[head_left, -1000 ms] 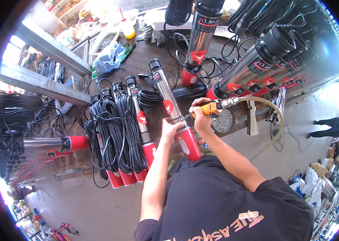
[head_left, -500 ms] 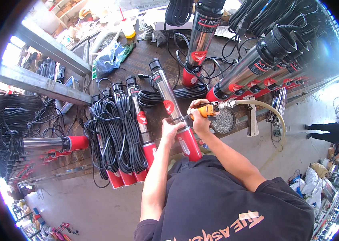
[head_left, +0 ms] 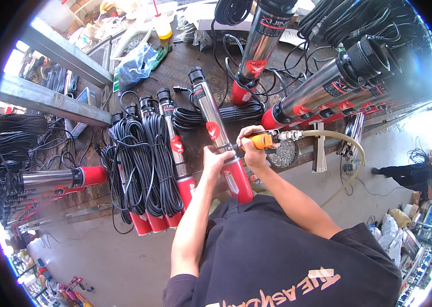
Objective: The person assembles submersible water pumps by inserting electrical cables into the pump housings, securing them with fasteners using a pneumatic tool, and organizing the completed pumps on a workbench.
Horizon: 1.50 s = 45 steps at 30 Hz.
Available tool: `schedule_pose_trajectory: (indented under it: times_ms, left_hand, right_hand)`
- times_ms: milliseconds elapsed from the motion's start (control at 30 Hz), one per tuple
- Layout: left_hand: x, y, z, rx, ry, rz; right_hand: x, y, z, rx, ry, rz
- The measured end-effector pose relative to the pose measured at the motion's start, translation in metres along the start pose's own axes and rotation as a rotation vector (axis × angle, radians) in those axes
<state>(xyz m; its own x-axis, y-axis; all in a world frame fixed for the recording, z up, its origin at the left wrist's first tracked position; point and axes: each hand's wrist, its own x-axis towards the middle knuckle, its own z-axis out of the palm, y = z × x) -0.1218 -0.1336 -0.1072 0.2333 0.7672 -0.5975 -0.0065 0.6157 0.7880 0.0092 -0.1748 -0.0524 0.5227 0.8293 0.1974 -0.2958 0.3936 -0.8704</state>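
One silver-and-red cylinder (head_left: 208, 108) lies on the tabletop (head_left: 183, 64) left of one bowl (head_left: 299, 157) of pale bits (head_left: 282, 156); the left hand (head_left: 216, 160) wraps round the cylinder, while the right hand (head_left: 251, 152), beside that bowl, clenches one orange tool (head_left: 261, 141).

Cables (head_left: 147, 166) atop pumps (head_left: 156, 222) left of held pump (head_left: 210, 117); bowl (head_left: 283, 168) right, bottle (head_left: 163, 29) behind.

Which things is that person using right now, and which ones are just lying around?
Being used:
silver-and-red metal cylinder, held by the left hand
orange, stubby handheld tool, gripped by the right hand
pale yellowish, curved hose, joined to the tool

Probably just lying around:
crumpled, see-through blue plastic bag
clear bottle of yellow liquid
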Motion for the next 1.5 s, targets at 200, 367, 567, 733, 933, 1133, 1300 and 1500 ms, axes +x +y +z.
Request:
schedule_pose_trajectory:
  times_ms: [200, 367, 567, 733, 933, 1133, 1300, 1500]
  left_hand:
    - [-0.004, 0.001, -0.004, 0.053, 0.003, 0.001]
    - [-0.005, 0.007, -0.001, 0.112, 0.015, -0.014]
    - [0.003, -0.004, -0.002, 0.181, 0.028, 0.039]
    - [-0.059, 0.039, 0.085, 1.032, 0.322, 1.250]
    - [-0.018, -0.037, 0.201, 1.577, -0.497, 1.124]
    - [-0.012, -0.030, 0.194, 1.146, -0.444, 0.976]
    - [-0.040, 0.010, 0.159, 0.141, -0.557, 0.047]
    - [-0.085, 0.053, 0.101, -0.539, -0.659, -0.302]
  right_hand:
    - [-0.006, 0.009, 0.005, -0.040, 0.001, 0.026]
    - [0.000, 0.011, 0.004, -0.120, 0.027, -0.057]
    - [0.007, -0.023, 0.002, -0.099, 0.120, -0.097]
    - [-0.018, -0.118, -0.054, -0.238, 0.153, -0.346]
    - [-0.028, -0.165, -0.097, -0.359, 0.253, -0.519]
    - [-0.039, -0.175, -0.094, -0.280, 0.352, -0.542]
    - [-0.039, -0.174, -0.081, -0.160, 0.370, -0.495]
    - [-0.032, -0.176, -0.034, 0.115, 0.365, -0.367]
